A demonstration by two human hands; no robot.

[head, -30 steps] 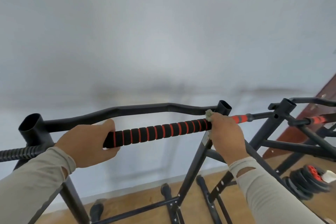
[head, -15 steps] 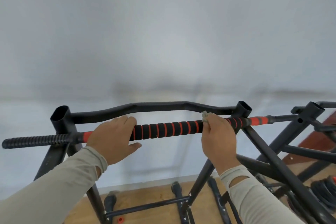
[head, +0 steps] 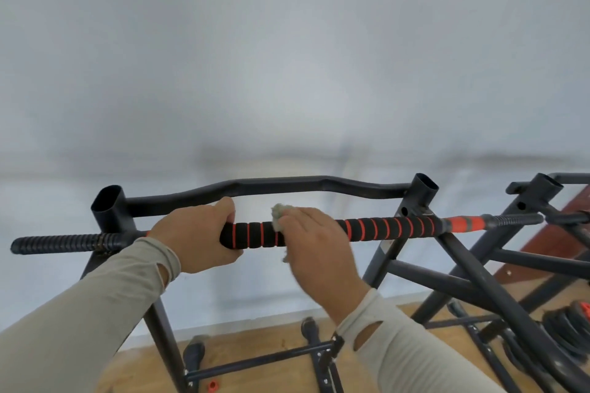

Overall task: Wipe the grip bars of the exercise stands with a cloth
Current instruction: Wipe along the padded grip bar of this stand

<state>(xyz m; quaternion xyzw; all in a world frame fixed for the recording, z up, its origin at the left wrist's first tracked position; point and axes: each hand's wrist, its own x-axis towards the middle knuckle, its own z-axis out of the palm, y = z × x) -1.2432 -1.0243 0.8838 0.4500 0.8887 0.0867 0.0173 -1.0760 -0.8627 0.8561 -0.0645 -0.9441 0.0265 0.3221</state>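
A black foam grip bar (head: 386, 228) with red rings runs across a black metal exercise stand (head: 271, 188). My left hand (head: 194, 239) is wrapped around the bar left of its middle. My right hand (head: 314, 249) presses a small pale cloth (head: 278, 212) onto the bar right beside the left hand; only the cloth's top and a scrap below the palm show. A short stretch of foam separates the two hands.
A second black stand (head: 542, 198) with its own grip stands to the right, its legs crossing the first. Black weight plates (head: 568, 325) lie on the wooden floor (head: 255, 348) at the lower right. A white wall (head: 287, 73) is close behind.
My right hand has slid the cloth leftward along the bar, from the right end to beside the left hand. The view has shifted, so the stand sits more to the right.
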